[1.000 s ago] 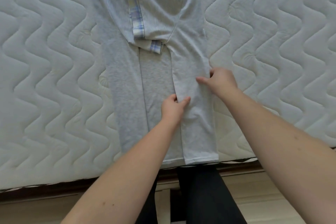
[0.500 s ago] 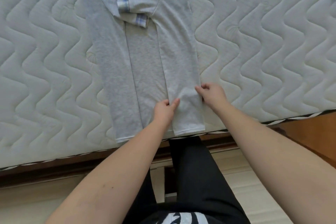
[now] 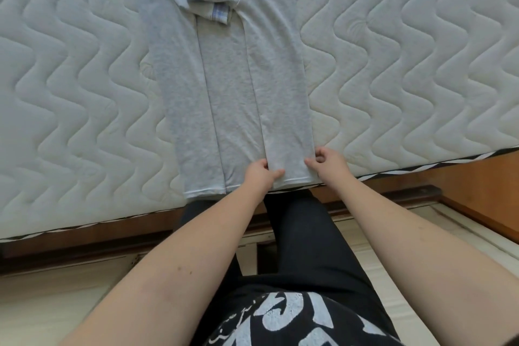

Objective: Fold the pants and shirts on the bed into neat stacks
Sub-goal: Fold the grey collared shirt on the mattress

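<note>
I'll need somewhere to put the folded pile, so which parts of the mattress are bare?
Bare mattress lies right of the grey garment, and more lies to its left. It is crowded at the near edge, where the left hand and right hand pinch the hem.

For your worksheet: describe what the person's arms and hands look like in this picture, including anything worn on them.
Both forearms are bare, with no sleeves reaching them. The left hand and right hand carry no gloves, and no rings, watch or bracelets can be seen. Lower down, the person wears a black top with a white print and dark trousers.
</note>
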